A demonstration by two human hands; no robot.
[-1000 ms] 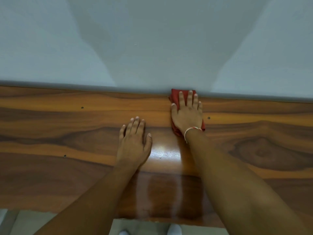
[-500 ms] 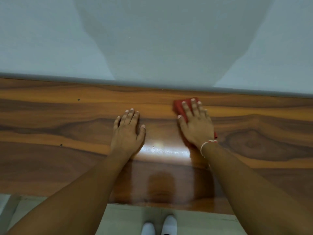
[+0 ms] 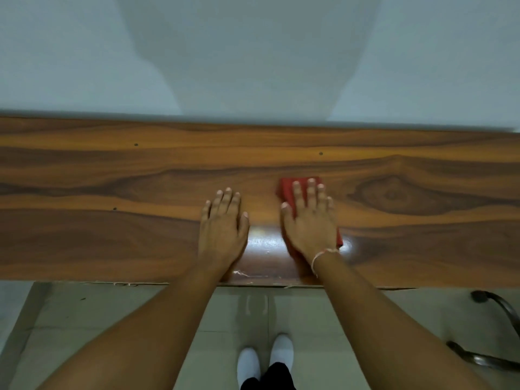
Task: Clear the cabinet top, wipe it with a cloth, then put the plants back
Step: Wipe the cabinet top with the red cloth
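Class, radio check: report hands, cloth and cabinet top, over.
Right hand flat on red cloth. Left hand flat on bare cabinet top. No plants in view, nothing obstructing.

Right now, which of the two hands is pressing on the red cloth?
The right hand, the one with the thin wristband; it lies flat over the red cloth. The left hand rests bare on the cabinet top.
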